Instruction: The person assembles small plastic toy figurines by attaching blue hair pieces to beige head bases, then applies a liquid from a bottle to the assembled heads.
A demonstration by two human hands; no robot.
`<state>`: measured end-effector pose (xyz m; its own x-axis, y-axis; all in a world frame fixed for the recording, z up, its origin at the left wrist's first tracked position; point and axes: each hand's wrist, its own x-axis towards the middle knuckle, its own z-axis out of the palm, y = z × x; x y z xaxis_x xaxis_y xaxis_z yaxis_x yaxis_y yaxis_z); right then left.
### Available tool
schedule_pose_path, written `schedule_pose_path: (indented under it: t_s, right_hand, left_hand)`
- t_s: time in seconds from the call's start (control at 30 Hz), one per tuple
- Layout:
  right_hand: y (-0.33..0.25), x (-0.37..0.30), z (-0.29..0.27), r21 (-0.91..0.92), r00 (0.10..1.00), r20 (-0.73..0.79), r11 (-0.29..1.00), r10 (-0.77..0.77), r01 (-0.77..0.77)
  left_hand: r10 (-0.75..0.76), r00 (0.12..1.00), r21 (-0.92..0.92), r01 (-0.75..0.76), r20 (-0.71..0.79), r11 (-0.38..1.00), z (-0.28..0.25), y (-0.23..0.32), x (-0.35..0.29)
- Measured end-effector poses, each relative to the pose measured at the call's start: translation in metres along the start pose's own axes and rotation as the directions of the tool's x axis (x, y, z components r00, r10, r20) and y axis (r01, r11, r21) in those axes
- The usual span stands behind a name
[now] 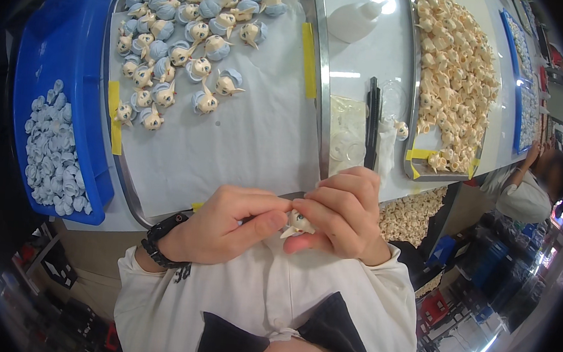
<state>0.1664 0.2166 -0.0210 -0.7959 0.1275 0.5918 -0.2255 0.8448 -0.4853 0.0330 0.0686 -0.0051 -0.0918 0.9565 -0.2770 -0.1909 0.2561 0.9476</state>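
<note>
Close to my chest, at the table's near edge, I hold a small cream doll head (299, 222) with a painted eye and a pointed ear. My right hand (344, 214) is closed round it, thumb below and fingers above. My left hand (233, 224), with a black watch at the wrist, pinches at its upper left side; fingers cover much of the head. Ahead lies a metal tray lined with white sheet (251, 140), carrying many doll heads with light blue hair (197, 67). Light blue hair pieces (58, 155) fill part of a blue bin (61, 39) at left.
A second metal tray (443, 178) at right is heaped with cream head parts (458, 77). Between the trays stand a white bottle (353, 21), black stick-like tools (372, 123) and a lone head (401, 130). More cream parts (414, 216) lie below the table edge. Another person (525, 192) sits far right.
</note>
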Motion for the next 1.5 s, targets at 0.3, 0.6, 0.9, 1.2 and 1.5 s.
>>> schedule_pose_path:
  t_s: [0.3,0.6,0.9,1.2,1.5]
  right_hand:
    - [-0.001,0.013,0.005,-0.034,0.988,0.127,0.995,-0.087,0.092]
    - [0.079,-0.055,-0.117,-0.449,0.734,-0.366,0.582,0.572,-0.678]
    - [0.097,-0.052,-0.105,-0.521,0.582,-0.281,0.387,0.763,-0.760]
    - [0.099,-0.060,-0.110,-0.591,0.770,-0.398,0.503,0.499,-0.631]
    - [0.002,-0.004,-0.033,0.786,0.965,0.107,0.574,0.238,-0.228]
  left_hand:
    - [0.067,0.998,0.274,-0.063,-0.007,0.960,-0.012,0.000,0.001]
    - [0.477,0.808,0.909,0.163,-0.346,0.383,-0.043,-0.004,0.040]
    - [0.003,0.995,-0.905,0.089,0.100,0.416,-0.016,0.015,0.001]
    - [-0.266,0.952,-0.923,0.230,0.149,0.307,-0.005,-0.011,0.008]
    - [-0.122,0.970,-0.489,0.213,0.213,0.846,-0.008,0.000,-0.003]
